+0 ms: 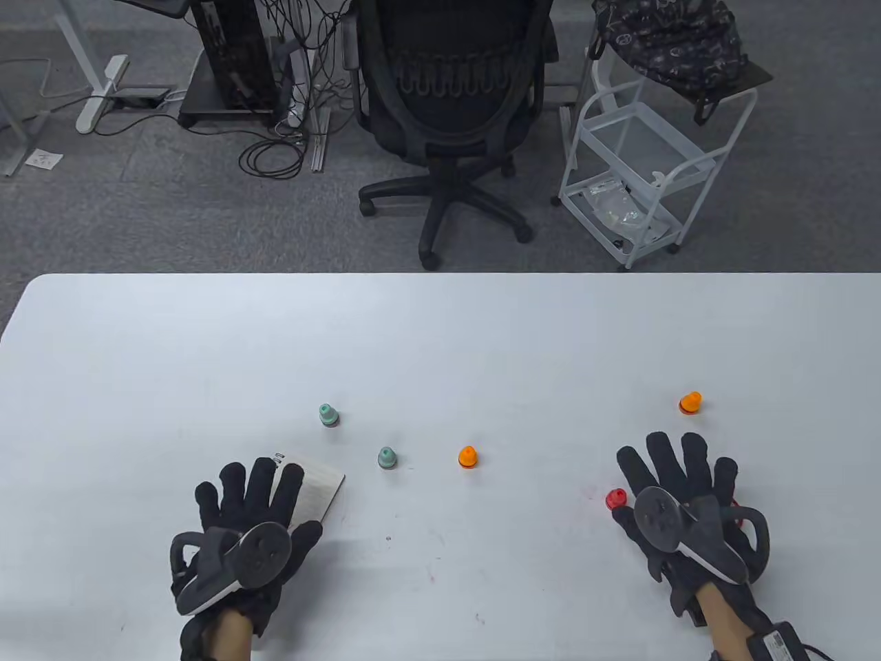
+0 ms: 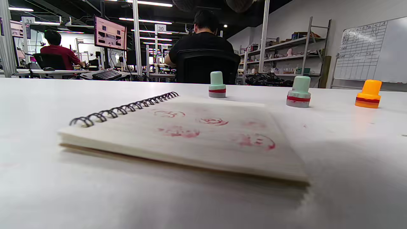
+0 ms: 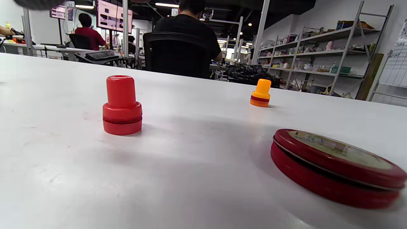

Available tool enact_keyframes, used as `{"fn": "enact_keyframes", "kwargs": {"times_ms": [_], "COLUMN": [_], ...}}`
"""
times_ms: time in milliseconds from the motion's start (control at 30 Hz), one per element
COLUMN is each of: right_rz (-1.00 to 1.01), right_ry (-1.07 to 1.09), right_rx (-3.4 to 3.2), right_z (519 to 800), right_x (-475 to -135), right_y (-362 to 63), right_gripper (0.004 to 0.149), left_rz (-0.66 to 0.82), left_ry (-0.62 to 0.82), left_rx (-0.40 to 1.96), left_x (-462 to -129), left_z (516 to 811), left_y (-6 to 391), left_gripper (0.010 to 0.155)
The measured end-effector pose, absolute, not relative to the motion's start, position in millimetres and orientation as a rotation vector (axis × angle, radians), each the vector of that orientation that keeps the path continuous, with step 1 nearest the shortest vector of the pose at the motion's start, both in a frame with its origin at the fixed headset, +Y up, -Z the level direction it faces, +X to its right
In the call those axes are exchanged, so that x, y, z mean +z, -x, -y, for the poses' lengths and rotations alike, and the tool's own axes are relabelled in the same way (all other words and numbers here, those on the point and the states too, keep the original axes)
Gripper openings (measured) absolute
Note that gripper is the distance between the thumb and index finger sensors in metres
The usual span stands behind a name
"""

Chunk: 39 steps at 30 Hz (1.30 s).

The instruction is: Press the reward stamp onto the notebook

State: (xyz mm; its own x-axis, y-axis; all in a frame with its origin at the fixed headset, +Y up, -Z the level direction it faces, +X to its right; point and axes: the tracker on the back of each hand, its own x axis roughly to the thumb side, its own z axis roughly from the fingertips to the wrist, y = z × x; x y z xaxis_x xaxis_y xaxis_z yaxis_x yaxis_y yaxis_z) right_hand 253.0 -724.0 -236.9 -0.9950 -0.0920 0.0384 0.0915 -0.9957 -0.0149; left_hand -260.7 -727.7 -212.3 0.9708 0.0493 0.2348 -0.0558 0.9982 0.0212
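The spiral notebook (image 2: 190, 136) is lying flat on the table (image 1: 440, 330) at the left, and its open page is already carrying several faint red prints. I judge that more stamping is waiting, because nobody is holding a stamp. The left hand (image 1: 248, 523) is resting over the notebook with straight, spread fingers. The right hand (image 1: 681, 502) is hovering flat, fingers spread, holding nothing, just beside the red stamp (image 3: 122, 106). This stamp is standing upright, its long axis vertical, handle up and printing face down, beside a closed red tin (image 3: 337, 167).
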Motion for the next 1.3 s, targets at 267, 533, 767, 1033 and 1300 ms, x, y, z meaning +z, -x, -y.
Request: {"fn": "enact_keyframes", "kwargs": {"times_ms": [267,533,767,1033,1300], "right_rz": [-0.010,0.000,-0.035,-0.050,-0.023], "right_ry": [0.062,0.066,0.066,0.070,0.072], "right_rx": [-3.041,-3.039,-3.061,-3.060,-3.063], "right_z": [724,724,718,717,718], "right_x": [-237,-238,-235,-234,-235], "right_y": [-252,-250,-252,-253,-253], "right_gripper": [0.077,0.076,0.076,0.076,0.075], "left_rz": [0.233,0.226,0.216,0.126,0.020], "left_ry": [-0.033,-0.045,-0.140,-0.136,0.099], "left_rx": [0.060,0.063,0.113,0.186,0.043], "left_x": [-212,-211,-203,-223,-254], "left_z": [728,727,710,699,709], "left_y": [262,264,263,275,285], "left_gripper": [0.081,0.081,0.081,0.083,0.087]}}
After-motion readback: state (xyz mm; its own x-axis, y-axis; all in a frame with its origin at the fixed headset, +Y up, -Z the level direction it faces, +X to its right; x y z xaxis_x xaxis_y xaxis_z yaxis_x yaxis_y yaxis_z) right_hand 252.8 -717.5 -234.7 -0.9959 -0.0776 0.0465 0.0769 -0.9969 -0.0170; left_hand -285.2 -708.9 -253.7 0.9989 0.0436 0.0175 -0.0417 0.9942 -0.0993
